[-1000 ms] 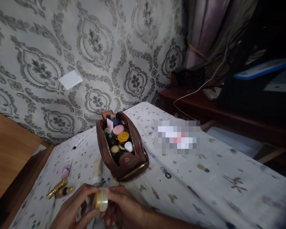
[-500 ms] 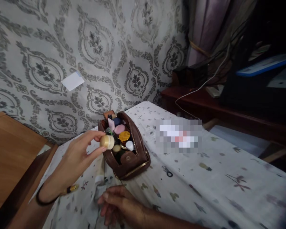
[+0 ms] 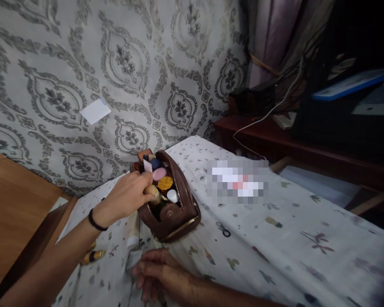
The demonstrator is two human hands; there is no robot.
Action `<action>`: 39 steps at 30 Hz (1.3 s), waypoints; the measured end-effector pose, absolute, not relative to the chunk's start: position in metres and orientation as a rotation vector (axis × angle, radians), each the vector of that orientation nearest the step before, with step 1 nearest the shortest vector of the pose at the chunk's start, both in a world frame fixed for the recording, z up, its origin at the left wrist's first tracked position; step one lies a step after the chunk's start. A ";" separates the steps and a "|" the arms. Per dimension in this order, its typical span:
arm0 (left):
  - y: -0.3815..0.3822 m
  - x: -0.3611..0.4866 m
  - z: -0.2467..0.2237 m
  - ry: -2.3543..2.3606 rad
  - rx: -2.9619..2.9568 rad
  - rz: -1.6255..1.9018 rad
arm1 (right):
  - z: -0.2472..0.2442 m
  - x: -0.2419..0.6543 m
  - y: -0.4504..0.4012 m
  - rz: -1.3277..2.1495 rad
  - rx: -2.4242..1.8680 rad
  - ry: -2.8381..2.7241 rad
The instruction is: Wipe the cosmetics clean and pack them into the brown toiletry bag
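Left hand (image 3: 126, 194) clamps jar (image 3: 152, 192) at bag (image 3: 174, 227) opening; crowded containers (image 3: 165, 183) could tip it. Right hand (image 3: 166, 273): loosely curled, apparently unloaded.

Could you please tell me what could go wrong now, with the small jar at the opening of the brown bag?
The left hand has the jar close to the amber lid and white cap, so it could catch or knock them.

The right hand is not steadying the brown bag, which might shift if pushed.

The left forearm passes near the gold tube and might brush it.
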State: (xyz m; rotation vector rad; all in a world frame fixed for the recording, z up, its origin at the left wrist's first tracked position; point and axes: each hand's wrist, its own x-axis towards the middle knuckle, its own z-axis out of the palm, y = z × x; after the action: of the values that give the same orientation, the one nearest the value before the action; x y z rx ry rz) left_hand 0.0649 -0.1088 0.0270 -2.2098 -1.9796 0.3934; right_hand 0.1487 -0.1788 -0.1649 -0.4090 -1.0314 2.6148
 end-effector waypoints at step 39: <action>-0.134 0.042 0.024 -1.982 -2.244 -0.303 | -0.163 0.154 -0.177 2.594 -0.398 -1.082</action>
State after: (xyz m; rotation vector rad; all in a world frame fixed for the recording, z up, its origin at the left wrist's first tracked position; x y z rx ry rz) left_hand 0.0418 -0.1339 0.0238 -2.2441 -1.9817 -0.3025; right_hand 0.1541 -0.1765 -0.1632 -0.3981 -1.0816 2.5939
